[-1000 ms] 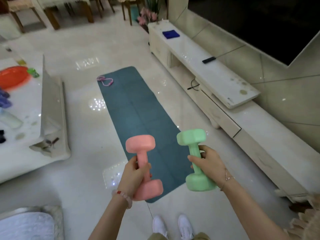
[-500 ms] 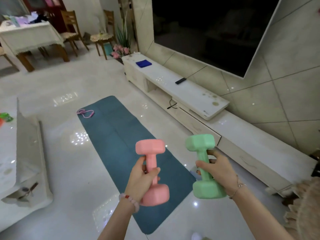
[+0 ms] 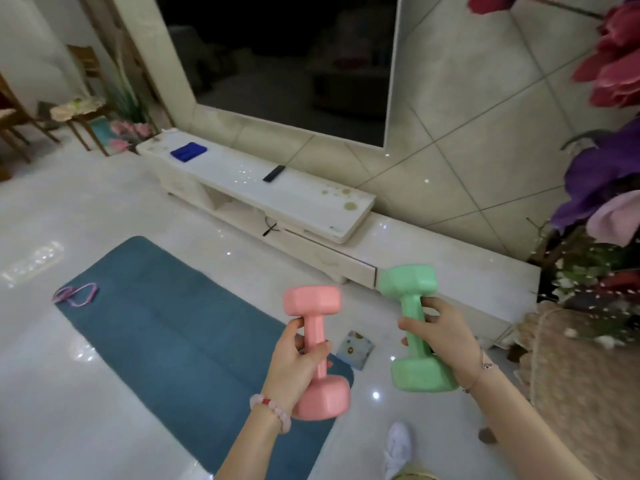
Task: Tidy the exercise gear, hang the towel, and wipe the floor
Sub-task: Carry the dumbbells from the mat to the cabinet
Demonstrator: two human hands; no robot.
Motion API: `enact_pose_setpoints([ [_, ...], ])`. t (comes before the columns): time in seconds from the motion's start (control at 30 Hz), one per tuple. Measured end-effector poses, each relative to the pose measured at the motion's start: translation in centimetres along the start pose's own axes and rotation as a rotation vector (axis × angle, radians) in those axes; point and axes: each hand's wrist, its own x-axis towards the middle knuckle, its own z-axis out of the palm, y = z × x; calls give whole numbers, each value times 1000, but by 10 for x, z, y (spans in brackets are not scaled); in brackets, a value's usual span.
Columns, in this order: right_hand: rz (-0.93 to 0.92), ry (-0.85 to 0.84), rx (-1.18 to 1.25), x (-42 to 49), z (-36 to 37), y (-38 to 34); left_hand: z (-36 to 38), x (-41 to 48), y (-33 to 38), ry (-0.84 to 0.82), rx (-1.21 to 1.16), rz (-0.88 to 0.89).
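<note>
Since a second ago the view has swung right, so the low TV cabinet (image 3: 277,199) now fills the middle and flowers (image 3: 609,174) crowd the right edge. On the floor (image 3: 104,209) the blue exercise mat (image 3: 166,334) lies flat, a purple resistance band (image 3: 76,294) at its far corner. Held above its near end, the pink dumbbell (image 3: 317,351) sits upright with the left hand (image 3: 294,368) grip clamped around its handle. Beside it, the right hand (image 3: 446,341) grip is clamped on the green dumbbell (image 3: 414,327).
</note>
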Motion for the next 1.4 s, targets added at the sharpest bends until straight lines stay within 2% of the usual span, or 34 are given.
enact_pose_setpoints([
  [0.4,99,164,67,107,-124,-9,135,140,56,-186,51,-53],
  [0.7,178,275,151,158,-174,-3,207,220,77,-340,142,-98],
  [0.93,244,394,204,235,-193,6,264,308,88,-472,183,-140],
  [1.17,330,458,184,344,-217,33,322,422,76,-550,304,-169],
  [1.4,404,526,146,424,-244,108,387,504,3,-575,320,-271],
])
